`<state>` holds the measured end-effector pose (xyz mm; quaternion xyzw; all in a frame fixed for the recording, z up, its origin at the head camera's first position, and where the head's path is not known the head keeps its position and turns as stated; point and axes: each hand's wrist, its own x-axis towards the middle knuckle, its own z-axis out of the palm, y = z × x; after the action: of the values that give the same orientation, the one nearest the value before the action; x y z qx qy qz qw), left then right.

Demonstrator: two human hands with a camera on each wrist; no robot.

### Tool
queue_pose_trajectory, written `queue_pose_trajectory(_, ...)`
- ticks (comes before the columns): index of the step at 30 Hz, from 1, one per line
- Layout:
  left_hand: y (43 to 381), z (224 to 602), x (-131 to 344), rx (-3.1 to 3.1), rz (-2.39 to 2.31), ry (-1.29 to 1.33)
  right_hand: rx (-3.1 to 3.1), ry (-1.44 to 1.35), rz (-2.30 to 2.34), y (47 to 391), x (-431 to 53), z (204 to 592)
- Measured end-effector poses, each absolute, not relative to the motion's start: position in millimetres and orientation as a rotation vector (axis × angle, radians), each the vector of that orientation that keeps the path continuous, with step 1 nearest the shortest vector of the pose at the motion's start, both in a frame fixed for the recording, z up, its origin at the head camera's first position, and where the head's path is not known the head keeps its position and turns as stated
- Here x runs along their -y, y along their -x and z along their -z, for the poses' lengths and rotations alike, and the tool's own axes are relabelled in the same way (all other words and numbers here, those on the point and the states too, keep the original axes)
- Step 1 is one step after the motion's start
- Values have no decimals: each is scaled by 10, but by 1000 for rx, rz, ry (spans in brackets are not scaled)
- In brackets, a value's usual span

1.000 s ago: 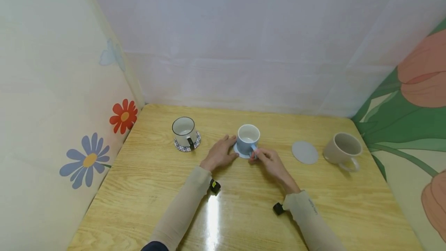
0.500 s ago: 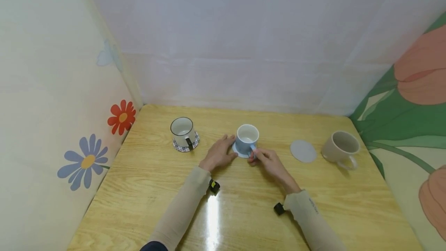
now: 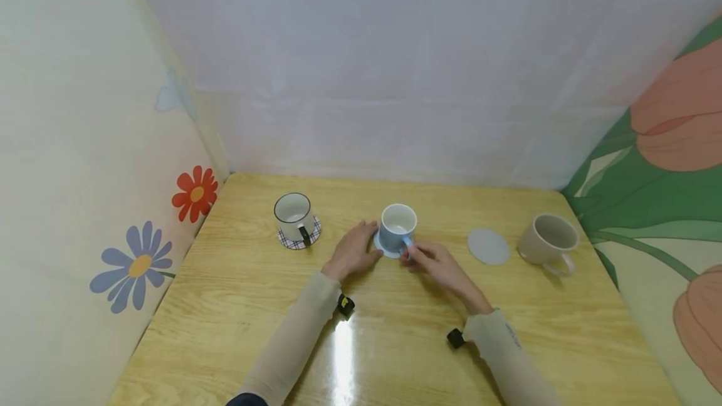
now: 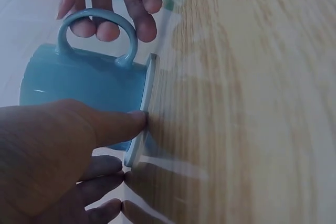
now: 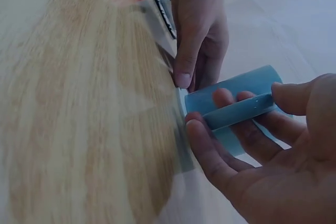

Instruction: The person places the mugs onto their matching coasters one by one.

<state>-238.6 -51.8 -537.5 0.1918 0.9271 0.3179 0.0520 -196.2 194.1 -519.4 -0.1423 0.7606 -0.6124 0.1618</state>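
A light blue mug [image 3: 397,228] with a white inside stands upright on a pale blue round coaster [image 3: 390,253] near the middle of the table. My left hand [image 3: 352,252] holds the coaster's left edge, its thumb [image 4: 126,126] on the rim and fingertips down by the tabletop. On the other side, my right hand [image 3: 441,266] has the mug's handle [image 5: 239,112]: several fingers pass through the loop and the thumb touches its upper end. In the left wrist view the mug [image 4: 86,77] appears sideways, its base against the coaster [image 4: 150,85].
To the left, a white mug [image 3: 292,213] with a black rim and handle stands on a checked coaster [image 3: 290,243]. A bare grey coaster [image 3: 488,246] lies to the right. Beyond it stands a large beige mug [image 3: 544,240]. White cloth [image 3: 361,124] rises behind the wooden table [image 3: 237,306].
The head view has shifted slightly, and the right forearm sits a little further right. Mug, coaster and both hands otherwise keep nearly the same places relative to one another.
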Motion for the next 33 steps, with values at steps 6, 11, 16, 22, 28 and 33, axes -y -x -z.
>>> queue_pose_trajectory(6, 2438, 5446, 537, -2838, -994, -612, -2185, 481, 1746, 1910, -1996, 5144)
queue_pose_trajectory(11, 2438, 5367, 555, -2806, -1010, -588, -2280, 542, 1669, 1867, -2044, 5115)
queue_pose_trajectory(16, 2450, 5325, 571, -2792, -1045, -565, -2384, 540, 1602, 1826, -2097, 5048)
queue_pose_trajectory(22, 2444, 5203, 571, -2849, -1044, -583, -2384, 527, 1650, 1800, -2170, 4986)
queue_pose_trajectory(28, 2425, 5101, 547, -2907, -1046, -672, -2438, 580, 1648, 1778, -2272, 4932)
queue_pose_trajectory(33, 2408, 4993, 513, -2925, -1086, -733, -2499, 624, 1646, 1766, -2377, 4871)
